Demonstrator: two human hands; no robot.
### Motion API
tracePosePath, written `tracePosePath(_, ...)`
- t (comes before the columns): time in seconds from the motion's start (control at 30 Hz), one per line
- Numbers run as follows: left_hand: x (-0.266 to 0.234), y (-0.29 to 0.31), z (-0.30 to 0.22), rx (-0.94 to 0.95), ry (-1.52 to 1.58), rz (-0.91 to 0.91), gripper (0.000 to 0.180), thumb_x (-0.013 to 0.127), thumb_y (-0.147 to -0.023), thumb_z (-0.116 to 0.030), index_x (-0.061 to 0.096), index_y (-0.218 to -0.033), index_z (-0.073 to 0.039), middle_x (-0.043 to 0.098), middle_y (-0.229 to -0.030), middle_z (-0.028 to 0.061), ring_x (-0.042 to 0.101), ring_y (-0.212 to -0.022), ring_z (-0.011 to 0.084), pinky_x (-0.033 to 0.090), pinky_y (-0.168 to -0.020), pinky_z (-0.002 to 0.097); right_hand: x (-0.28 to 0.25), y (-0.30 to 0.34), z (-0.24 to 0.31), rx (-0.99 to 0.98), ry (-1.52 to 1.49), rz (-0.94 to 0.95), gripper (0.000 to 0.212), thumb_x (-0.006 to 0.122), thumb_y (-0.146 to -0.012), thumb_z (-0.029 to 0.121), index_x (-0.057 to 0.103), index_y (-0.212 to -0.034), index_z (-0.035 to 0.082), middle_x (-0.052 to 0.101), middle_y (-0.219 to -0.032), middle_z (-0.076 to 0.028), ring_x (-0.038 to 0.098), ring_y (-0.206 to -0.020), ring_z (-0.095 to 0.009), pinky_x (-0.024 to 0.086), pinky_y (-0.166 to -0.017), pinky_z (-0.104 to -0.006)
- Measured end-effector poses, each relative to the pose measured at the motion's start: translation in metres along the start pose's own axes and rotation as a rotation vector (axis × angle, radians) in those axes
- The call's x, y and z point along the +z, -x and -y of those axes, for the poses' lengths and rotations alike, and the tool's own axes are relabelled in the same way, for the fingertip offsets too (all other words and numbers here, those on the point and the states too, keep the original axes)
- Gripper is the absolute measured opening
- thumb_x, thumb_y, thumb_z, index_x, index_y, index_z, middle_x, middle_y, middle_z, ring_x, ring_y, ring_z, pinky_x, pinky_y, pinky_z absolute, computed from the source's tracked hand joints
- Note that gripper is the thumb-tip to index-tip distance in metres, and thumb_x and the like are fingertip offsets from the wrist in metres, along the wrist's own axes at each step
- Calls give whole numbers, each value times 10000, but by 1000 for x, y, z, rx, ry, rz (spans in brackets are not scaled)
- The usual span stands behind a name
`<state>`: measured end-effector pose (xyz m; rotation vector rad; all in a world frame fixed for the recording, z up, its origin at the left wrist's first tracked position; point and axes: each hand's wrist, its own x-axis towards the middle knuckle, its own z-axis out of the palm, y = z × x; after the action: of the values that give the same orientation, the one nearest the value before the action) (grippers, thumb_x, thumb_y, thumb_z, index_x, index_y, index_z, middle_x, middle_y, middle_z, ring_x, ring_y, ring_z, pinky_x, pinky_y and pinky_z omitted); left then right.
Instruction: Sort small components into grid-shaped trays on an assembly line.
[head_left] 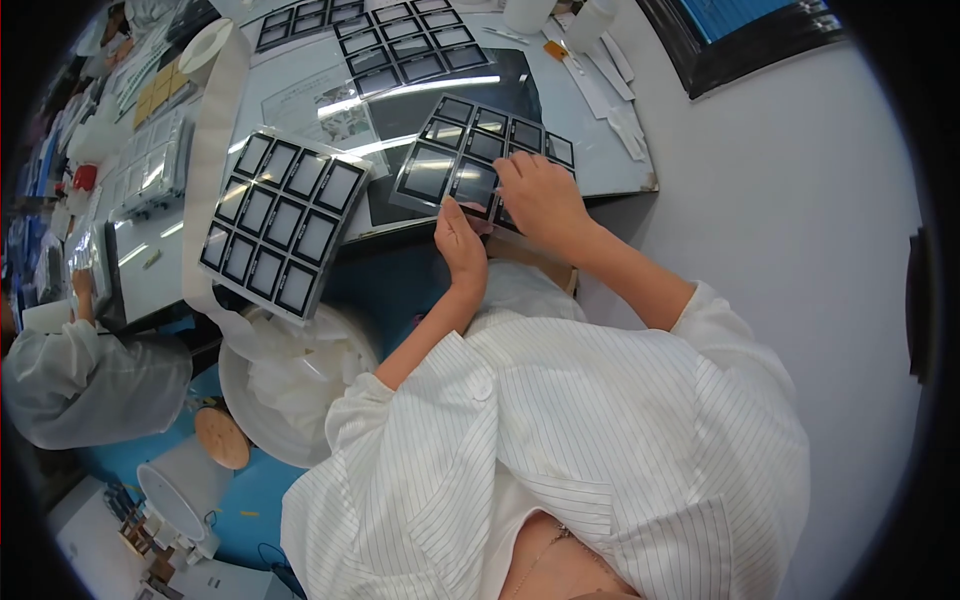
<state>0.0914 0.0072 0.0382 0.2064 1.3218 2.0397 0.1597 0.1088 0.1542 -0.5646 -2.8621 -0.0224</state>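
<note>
A clear sheet with a grid of black-framed rectangular panels (430, 172) lies tilted over a dark mat (515, 85) at the table's near edge. My left hand (463, 248) grips its near edge, the thumb on top and other fingers partly seen beneath. Above the right part of the same sheet, my right hand (543, 198) has its fingers bent and pressed together at a panel; whatever they pinch is too small to make out. To the left, a stack of similar panel sheets (285, 222) overhangs the table edge.
More panel sheets (410, 40) lie at the back. A white tape roll (208, 50) trails a long strip down into a bin of crumpled film (300, 385). A co-worker's sleeve (95, 385) is at far left. The wall (760, 230) stands close on the right.
</note>
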Motion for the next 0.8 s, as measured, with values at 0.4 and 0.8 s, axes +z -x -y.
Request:
tracePosePath(0.4,33,-8,-32,-331,364,277,356,538,-968,-282,515,-1214,-25,621,-1055,74,613,-838,115,520,-776,255,-32,-20,-33,184,-943,474,220,578,-915,177,622,-1061,19,629,-820,-73,582,-692,-125,455,-608,-271)
tracePosePath(0.8,31,-29,-37,-369,525,396,375,514,-972,-179,445,-1313,-38,566,-1230,171,617,-1068,328,566,-858,375,-77,21,-85,126,-492,369,445,662,-772,111,571,-1205,61,603,-1087,-91,559,-972,-224,451,-872,-315)
